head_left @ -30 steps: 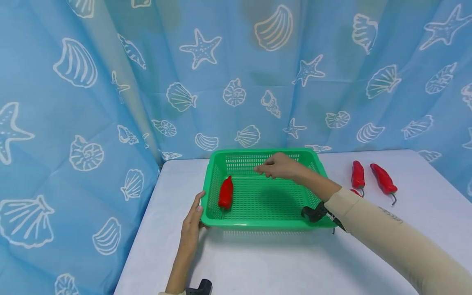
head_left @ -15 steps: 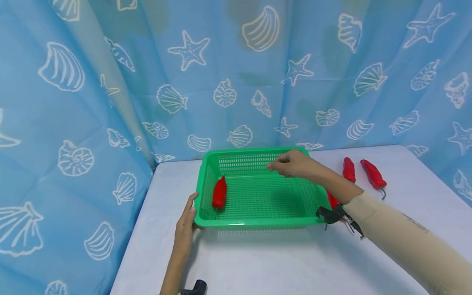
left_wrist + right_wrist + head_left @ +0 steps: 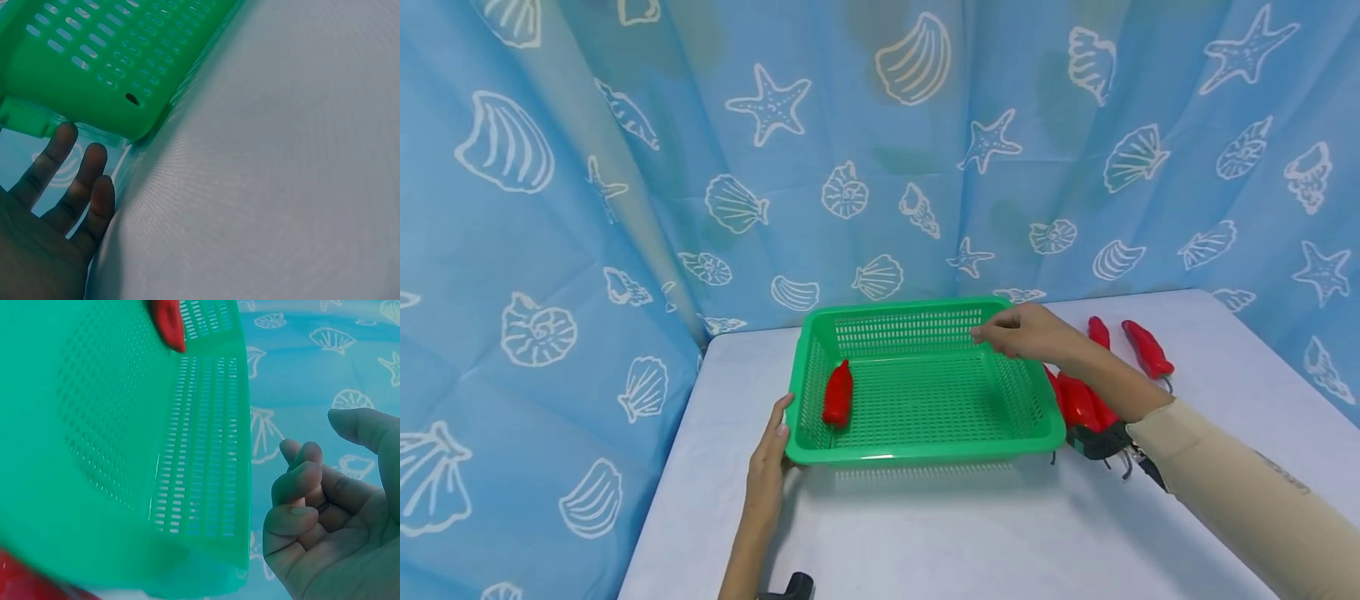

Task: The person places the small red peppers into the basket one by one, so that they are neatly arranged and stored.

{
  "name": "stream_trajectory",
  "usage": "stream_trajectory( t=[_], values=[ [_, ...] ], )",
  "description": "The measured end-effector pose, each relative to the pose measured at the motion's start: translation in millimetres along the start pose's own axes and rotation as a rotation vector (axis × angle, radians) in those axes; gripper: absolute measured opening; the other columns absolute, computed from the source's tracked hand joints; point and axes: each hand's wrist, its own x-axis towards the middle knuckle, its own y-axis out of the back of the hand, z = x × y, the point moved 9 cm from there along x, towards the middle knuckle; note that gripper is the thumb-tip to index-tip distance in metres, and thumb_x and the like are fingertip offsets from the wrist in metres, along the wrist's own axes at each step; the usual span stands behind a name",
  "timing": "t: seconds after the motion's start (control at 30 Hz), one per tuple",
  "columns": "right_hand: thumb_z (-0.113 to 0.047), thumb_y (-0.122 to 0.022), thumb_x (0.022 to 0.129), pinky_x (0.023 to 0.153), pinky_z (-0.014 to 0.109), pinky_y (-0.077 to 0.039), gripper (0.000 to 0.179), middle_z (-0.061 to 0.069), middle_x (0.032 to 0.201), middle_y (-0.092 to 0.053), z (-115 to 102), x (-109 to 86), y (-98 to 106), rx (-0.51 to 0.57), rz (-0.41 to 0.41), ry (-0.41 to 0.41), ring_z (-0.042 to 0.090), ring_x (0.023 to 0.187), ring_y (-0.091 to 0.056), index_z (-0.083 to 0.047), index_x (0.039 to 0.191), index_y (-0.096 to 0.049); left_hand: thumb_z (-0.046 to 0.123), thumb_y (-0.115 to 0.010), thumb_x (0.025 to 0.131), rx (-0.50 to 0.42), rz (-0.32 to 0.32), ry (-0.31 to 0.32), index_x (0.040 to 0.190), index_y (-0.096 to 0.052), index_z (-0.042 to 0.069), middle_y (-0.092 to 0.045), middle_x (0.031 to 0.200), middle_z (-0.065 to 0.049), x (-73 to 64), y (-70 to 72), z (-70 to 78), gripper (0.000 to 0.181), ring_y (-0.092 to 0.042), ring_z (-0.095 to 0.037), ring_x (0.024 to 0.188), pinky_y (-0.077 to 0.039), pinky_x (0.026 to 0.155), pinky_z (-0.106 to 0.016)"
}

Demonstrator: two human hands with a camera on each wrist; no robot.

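A green plastic basket [image 3: 887, 455] with slotted walls stands on the white table. Inside it, at the left, lies one red chili pepper [image 3: 838, 396]; its tip [image 3: 167, 324] also shows at the top of the right wrist view. My left hand [image 3: 766, 467] touches the basket's left end, and three fairly straight fingers [image 3: 94, 162] reach up beside the basket's wall in the left wrist view. Above the basket's back right corner is my right hand [image 3: 1037, 333]. Its fingers are loosely bent, the thumb stands apart, and nothing is held.
Right of the basket lie several red peppers [image 3: 1077, 404], partly hidden by the right arm. Another pepper [image 3: 1147, 348] lies farther right, close to the back edge. A blue curtain [image 3: 850, 125] with white shells hangs behind and left of the table.
My right hand has moved right, from over the basket's middle to its back right corner. The head view has turned slightly right. My left hand stays at the basket's left end.
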Motion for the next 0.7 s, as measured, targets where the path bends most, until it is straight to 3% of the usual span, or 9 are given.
stream_trajectory(
  t=[0.2, 0.33, 0.53, 0.7],
  values=[
    [-0.049, -0.064, 0.096, 0.072, 0.040, -0.048, 0.041, 0.014, 0.081, -0.058, 8.4, -6.0, 10.1, -0.027, 0.023, -0.014, 0.032, 0.083, -0.057, -0.013, 0.112, -0.074, 0.054, -0.030, 0.106, 0.002, 0.009, 0.012, 0.150, -0.041, 0.045, -0.046, 0.147, 0.001, -0.2, 0.0, -1.4, 0.046, -0.054, -0.026, 0.104, -0.045, 0.083, -0.042],
    [-0.052, -0.065, 0.094, 0.073, 0.038, -0.048, 0.043, 0.017, 0.093, -0.063, 17.9, -10.1, 17.6, -0.022, 0.052, -0.049, 0.030, 0.085, -0.057, -0.011, 0.106, -0.074, 0.054, -0.030, 0.106, 0.007, 0.004, 0.015, 0.151, -0.040, 0.044, -0.046, 0.147, -0.001, 0.3, -1.2, -2.1, 0.047, -0.053, -0.027, 0.101, -0.044, 0.082, -0.042],
    [-0.049, -0.065, 0.094, 0.073, 0.034, -0.050, 0.047, 0.013, 0.096, -0.062, 33.5, -21.1, 30.3, -0.087, 0.099, -0.096, 0.029, 0.092, -0.056, -0.010, 0.120, -0.071, 0.055, -0.030, 0.106, 0.017, 0.010, 0.025, 0.150, -0.039, 0.047, -0.043, 0.150, 0.001, 0.7, -1.0, -2.5, 0.046, -0.053, -0.026, 0.104, -0.044, 0.084, -0.043],
    [-0.045, -0.066, 0.095, 0.074, 0.035, -0.051, 0.049, 0.011, 0.099, -0.061, 44.2, -28.5, 38.8, -0.133, 0.114, -0.072, 0.029, 0.095, -0.056, -0.008, 0.128, -0.067, 0.051, -0.029, 0.107, 0.010, 0.000, 0.019, 0.151, -0.039, 0.046, -0.044, 0.150, 0.002, -0.2, -0.9, -0.4, 0.045, -0.052, -0.025, 0.109, -0.044, 0.085, -0.041]
  ],
)
